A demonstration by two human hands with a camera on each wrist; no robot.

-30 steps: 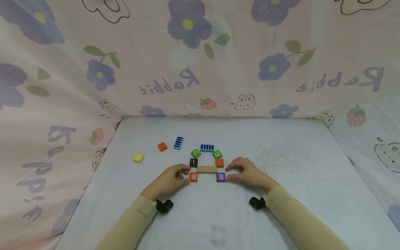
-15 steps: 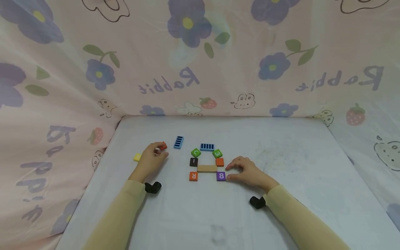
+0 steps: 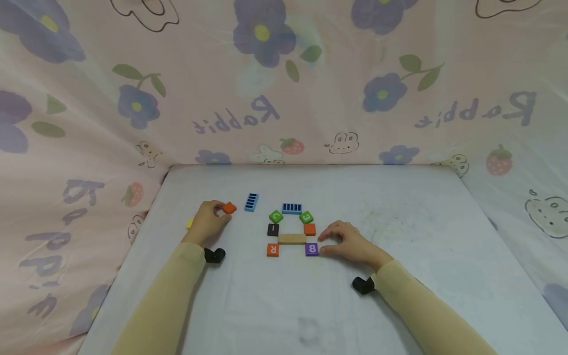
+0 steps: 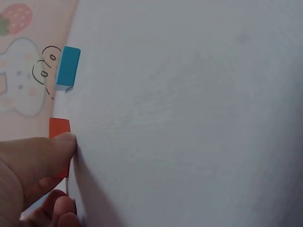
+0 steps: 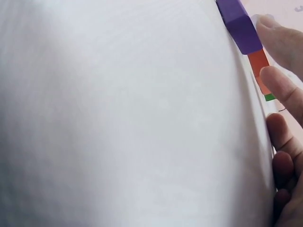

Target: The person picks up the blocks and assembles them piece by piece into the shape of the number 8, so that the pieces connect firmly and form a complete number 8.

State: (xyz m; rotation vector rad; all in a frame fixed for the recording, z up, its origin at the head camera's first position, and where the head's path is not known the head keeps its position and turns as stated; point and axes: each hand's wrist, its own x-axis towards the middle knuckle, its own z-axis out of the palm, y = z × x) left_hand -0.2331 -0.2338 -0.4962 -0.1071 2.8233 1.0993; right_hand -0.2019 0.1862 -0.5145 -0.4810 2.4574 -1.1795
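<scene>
My left hand [image 3: 208, 222] is at an orange tile [image 3: 229, 207] on the left of the white table, its thumb and index finger pinching the edges. In the left wrist view, a fingertip overlaps the orange tile [image 4: 59, 126]. Over on the right, my right hand [image 3: 350, 244] rests with loosely bent fingers, holding nothing. Its thumb lies right beside a purple tile [image 3: 312, 249] marked 8. That purple tile [image 5: 241, 28] also shows near the fingertips in the right wrist view. A wooden bar [image 3: 292, 239] lies between the hands.
Around the bar are an orange R tile [image 3: 272, 250], a black tile [image 3: 272, 230], a plain orange tile [image 3: 309, 230], green tiles [image 3: 276, 216] and a blue barred block [image 3: 292, 208]. Another blue block [image 3: 251, 202] lies farther left. A yellow tile [image 3: 190, 223] is partly behind my left hand.
My left hand has moved from beside the orange R tile to the plain orange tile at the far left, and its fingers have come round that tile's edges. My right hand stays put.
</scene>
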